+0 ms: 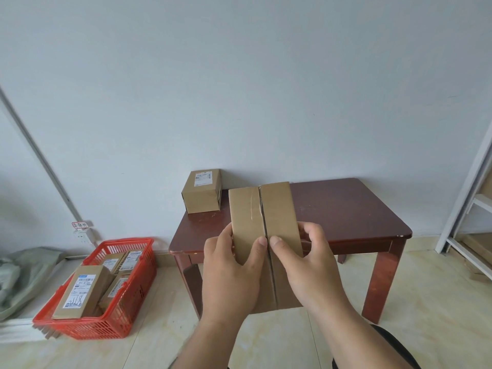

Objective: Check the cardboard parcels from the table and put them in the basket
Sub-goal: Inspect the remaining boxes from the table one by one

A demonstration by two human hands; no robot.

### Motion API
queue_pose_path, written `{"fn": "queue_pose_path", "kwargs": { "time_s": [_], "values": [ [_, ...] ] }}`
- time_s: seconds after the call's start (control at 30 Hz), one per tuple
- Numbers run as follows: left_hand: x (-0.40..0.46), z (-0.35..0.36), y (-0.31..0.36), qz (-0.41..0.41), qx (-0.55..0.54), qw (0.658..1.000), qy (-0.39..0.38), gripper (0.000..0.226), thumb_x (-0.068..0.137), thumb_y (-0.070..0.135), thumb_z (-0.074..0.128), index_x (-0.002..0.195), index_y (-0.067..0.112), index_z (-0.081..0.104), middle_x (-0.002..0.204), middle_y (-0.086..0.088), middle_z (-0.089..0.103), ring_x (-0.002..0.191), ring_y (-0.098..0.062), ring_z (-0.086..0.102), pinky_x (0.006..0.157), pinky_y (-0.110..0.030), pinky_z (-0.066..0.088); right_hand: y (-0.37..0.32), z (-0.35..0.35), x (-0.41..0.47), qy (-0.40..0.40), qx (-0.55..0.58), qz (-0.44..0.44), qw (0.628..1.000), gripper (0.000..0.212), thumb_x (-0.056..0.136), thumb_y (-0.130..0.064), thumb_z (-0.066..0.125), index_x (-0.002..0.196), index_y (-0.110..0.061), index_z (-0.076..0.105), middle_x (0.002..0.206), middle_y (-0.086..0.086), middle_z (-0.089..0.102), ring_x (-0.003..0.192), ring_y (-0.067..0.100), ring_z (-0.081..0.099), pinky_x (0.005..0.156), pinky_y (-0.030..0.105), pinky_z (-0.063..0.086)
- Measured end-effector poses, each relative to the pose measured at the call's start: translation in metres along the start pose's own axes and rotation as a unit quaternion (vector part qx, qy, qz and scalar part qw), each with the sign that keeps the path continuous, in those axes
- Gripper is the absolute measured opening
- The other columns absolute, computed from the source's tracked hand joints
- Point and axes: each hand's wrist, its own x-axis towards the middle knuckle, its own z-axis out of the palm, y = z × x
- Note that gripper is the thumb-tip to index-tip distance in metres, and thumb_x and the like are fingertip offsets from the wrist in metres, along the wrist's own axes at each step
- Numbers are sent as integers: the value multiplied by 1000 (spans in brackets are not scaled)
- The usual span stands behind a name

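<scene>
A long cardboard parcel (263, 209) with a taped centre seam is lifted in front of the dark red table (346, 209). My left hand (230, 272) grips its left side, thumb near the seam. My right hand (308, 265) grips its right side, thumb also by the seam. A smaller cardboard parcel (202, 191) with a white label stands on the table's far left corner. The red plastic basket (138, 265) sits on the floor to the left and holds several labelled cardboard parcels (83, 291).
A white wall rises behind the table. Grey-green bags (24, 275) lie at the far left beside the basket. A white metal shelf frame (468, 209) stands at the right edge. The floor is pale tile.
</scene>
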Motion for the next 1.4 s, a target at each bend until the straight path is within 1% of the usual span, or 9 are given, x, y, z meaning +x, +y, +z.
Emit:
{"fn": "queue_pose_path", "kwargs": {
  "time_s": [0.17, 0.27, 0.37, 0.63, 0.8, 1.0, 1.2, 1.27, 1.4],
  "values": [
    [-13, 7, -2, -3, -4, 1000, 18, 47, 86, 57, 72, 126, 54, 48, 117, 25, 49, 107, 15, 49, 76, -6, 39, -2, -1, 5, 16, -21, -9, 1000, 29, 87, -57, 77, 104, -41, 60, 108, -14, 70, 102, 7, 66, 86, 38, 57],
    [-7, 6, -2, -18, -40, 999, 18, 37, 86, 56, 72, 114, 47, 50, 116, 25, 58, 106, 8, 57, 81, -18, 46, -1, -3, -1, -5, -39, -14, 999, 39, 88, -58, 71, 124, -47, 61, 116, -23, 60, 108, 1, 61, 89, 32, 54],
    [2, 3, 4, -36, -80, 996, 14, 31, 91, 48, 74, 106, 36, 50, 104, 18, 67, 92, 10, 64, 72, -18, 48, 1, 0, -7, -22, -45, -17, 999, 48, 88, -60, 69, 134, -54, 56, 116, -27, 55, 104, 1, 63, 91, 35, 57],
    [-8, 12, 3, -47, -102, 994, 5, 36, 89, 47, 78, 108, 40, 48, 106, 24, 67, 95, 17, 60, 77, -22, 50, -14, 0, 3, 3, 5, 7, 1000, 25, 90, -51, 74, 108, -42, 59, 102, -19, 72, 93, -1, 67, 76, 29, 54],
    [-5, 11, 2, -23, -91, 996, 8, 35, 87, 56, 72, 118, 56, 56, 113, 32, 65, 111, 7, 61, 87, -25, 51, -15, -3, 0, 1, 2, 2, 1000, 29, 89, -56, 74, 108, -41, 59, 97, -21, 72, 87, -8, 66, 73, 26, 53],
    [3, 8, 5, -11, -79, 997, 15, 40, 90, 65, 62, 126, 48, 60, 112, 26, 59, 117, 7, 51, 93, -30, 49, -12, -10, -5, -21, -17, -19, 999, 36, 87, -60, 73, 115, -43, 57, 107, -19, 71, 94, -2, 67, 65, 14, 53],
    [-7, 10, 11, -15, -69, 997, 14, 34, 87, 59, 71, 117, 61, 54, 116, 33, 52, 112, 10, 53, 84, -15, 42, -11, -8, 1, -4, -19, -8, 1000, 34, 86, -68, 64, 115, -52, 59, 114, -22, 68, 104, 2, 65, 84, 34, 57],
    [-9, 11, 11, -14, -70, 997, 9, 33, 87, 57, 73, 111, 66, 52, 116, 45, 50, 115, 8, 56, 88, -20, 46, -11, -6, 2, 3, -28, -7, 1000, 41, 86, -75, 61, 118, -49, 60, 117, -21, 66, 106, 3, 64, 84, 34, 57],
    [-8, 9, 11, -27, -101, 995, -1, 30, 90, 51, 73, 114, 48, 56, 108, 38, 65, 101, 13, 63, 81, -22, 50, -10, -7, 0, -2, -32, 0, 999, 45, 86, -75, 61, 118, -44, 61, 115, -18, 68, 104, 3, 64, 77, 26, 53]
  ]
}}
